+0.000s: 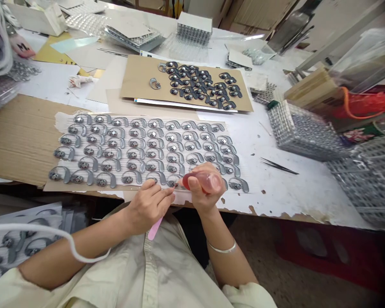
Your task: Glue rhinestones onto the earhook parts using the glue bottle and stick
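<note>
My right hand (207, 196) is wrapped round a small translucent red squeeze bottle (208, 181), its narrow tip pointing left and down at a grey hook-shaped part (173, 181) in the front row. Closed beside that tip is my left hand (149, 205), with a flat pink stick (155, 229) sticking out below its fingers. What its fingertips touch is hidden. Rows of similar grey hooks, each with a round silvery piece at one end, lie on a ribbed white sheet (60, 122) over cardboard.
Behind the rows, dark hook-shaped parts lie on a brown board (134, 77). Black tweezers (279, 166) rest at right, near stacked trays (301, 130). A white cable (67, 239) crosses by my left arm. The table's front edge (276, 210) is chipped.
</note>
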Demonstrator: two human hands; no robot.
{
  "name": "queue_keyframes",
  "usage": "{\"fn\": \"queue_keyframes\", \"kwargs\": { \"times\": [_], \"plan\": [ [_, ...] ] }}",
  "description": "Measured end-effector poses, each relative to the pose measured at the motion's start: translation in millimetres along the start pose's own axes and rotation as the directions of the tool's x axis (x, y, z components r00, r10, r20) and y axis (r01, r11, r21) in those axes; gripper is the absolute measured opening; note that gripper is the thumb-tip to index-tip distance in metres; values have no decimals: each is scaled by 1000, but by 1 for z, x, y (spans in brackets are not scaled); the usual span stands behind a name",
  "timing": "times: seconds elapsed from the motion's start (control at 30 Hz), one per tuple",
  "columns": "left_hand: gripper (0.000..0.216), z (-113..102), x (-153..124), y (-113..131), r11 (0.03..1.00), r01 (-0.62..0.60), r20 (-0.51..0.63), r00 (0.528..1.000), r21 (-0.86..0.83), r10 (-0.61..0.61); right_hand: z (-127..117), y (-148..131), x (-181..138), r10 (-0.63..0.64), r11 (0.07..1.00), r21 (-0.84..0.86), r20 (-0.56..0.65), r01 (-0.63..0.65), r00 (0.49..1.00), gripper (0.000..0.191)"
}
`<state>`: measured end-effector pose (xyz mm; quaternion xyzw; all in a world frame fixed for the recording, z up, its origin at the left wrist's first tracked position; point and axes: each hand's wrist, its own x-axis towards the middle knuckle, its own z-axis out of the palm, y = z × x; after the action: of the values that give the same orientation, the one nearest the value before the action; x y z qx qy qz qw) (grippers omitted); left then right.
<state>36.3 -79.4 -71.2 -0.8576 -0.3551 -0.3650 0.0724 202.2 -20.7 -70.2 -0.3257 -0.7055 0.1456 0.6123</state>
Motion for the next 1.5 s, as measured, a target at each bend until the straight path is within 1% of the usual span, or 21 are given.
{"fn": "queue_keyframes", "kwargs": {
  "times": [0.13,0.43,0.7,0.83,0.97,1.17,1.27,1.5],
  "plan": [
    [11,1,-1,0,1000,4,5,1000,-3,-4,1,-2,2,-22,1000,-9,-17,22,1000,11],
    [10,1,-3,-2,1000,1,31,1000,-16,0,-1,0,-1,-6,999,-42,-41,4,999,11],
    [9,1,-4,-2,1000,7,55,998,0,-7,-2,-2,0,-23,998,-67,-61,19,998,9],
    [10,0,-2,-1,1000,-3,41,999,11,2,-3,-3,0,-11,997,-80,-59,7,998,9],
    [9,-1,0,-1,1000,-9,36,999,1,9,-4,-2,-2,-4,998,-58,-54,1,999,10],
    [7,-1,0,-2,999,23,16,1000,-30,-22,-9,0,-6,21,999,-39,-109,-26,994,7],
    [6,-1,1,-3,999,24,1,1000,-36,-24,-10,1,-7,30,998,-57,-98,-36,995,7],
    [8,0,1,-3,999,18,5,1000,-30,-17,-7,1,-5,0,998,-63,-73,-5,997,10]
  ]
}}
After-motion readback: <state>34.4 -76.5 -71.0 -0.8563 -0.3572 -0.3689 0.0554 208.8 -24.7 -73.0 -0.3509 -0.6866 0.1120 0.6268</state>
